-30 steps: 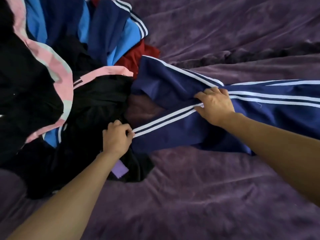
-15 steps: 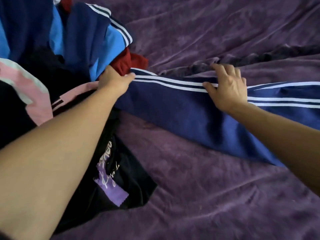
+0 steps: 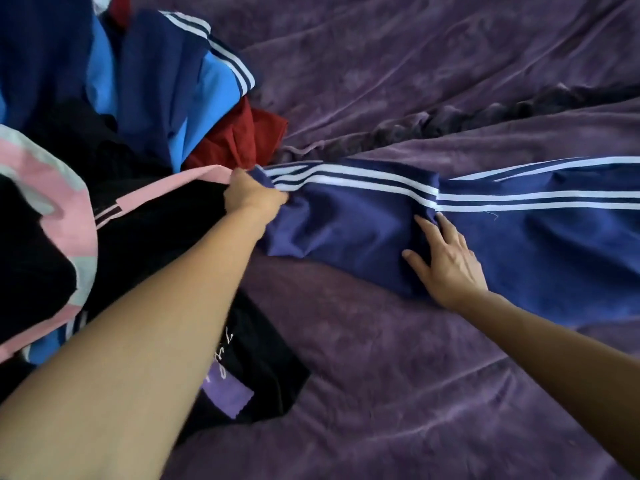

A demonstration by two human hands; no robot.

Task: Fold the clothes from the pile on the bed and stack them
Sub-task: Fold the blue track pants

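Rumpled purple bedspread [image 3: 415, 375] under navy trousers [image 3: 346, 230], left fingers [image 3: 272, 198] clamped on their end, right fingers [image 3: 447, 231] flat, apart.

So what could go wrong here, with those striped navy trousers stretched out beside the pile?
The left hand grips the navy trousers right against the pile, so the red garment might get dragged along. Fabric bunches between it and the flat right hand, so a fold made now may come out crooked.
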